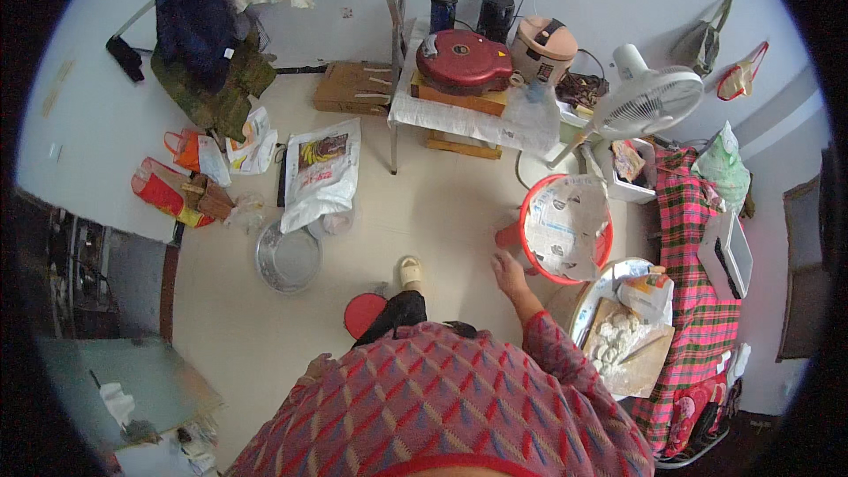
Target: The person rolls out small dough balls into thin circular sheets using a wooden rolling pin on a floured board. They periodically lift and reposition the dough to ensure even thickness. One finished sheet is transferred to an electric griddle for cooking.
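Note:
My right hand point(509, 275) hangs beside a red plastic bucket point(604, 248), apart from its rim as far as I can see. It holds nothing visible, and its fingers look loosely spread. Printed newspaper point(566, 228) covers the bucket's top. Low at my left side, my left hand point(319, 366) is partly hidden by the patterned sweater, so its fingers are unclear. To the right of the bucket, a wooden board point(639, 377) carries white floury dough pieces point(613, 338) and a rolling pin point(646, 344). The board rests over a white patterned round tray point(583, 311).
A white electric fan point(646, 103) stands behind the bucket. A low table point(457, 122) bears a red electric griddle point(464, 59). On the floor lie a metal basin point(289, 257), a white plastic bag point(321, 172) and a red round stool point(364, 315). A plaid cloth point(689, 331) borders the right.

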The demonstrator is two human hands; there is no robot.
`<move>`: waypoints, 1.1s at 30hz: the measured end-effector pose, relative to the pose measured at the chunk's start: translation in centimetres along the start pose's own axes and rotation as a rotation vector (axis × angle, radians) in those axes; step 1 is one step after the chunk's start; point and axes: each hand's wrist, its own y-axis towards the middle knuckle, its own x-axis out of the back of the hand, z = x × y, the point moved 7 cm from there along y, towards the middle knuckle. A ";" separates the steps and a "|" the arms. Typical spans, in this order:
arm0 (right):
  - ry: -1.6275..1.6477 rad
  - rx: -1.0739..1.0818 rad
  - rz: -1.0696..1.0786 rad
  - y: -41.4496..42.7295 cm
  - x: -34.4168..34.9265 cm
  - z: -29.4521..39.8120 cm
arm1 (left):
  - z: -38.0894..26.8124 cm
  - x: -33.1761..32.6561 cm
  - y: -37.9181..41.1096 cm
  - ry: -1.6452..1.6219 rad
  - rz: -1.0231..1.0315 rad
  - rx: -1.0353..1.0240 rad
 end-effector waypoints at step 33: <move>0.111 -0.207 0.263 79.8 -6.1 15.4 | -45.9 26.7 18.1 0.087 -0.194 -0.288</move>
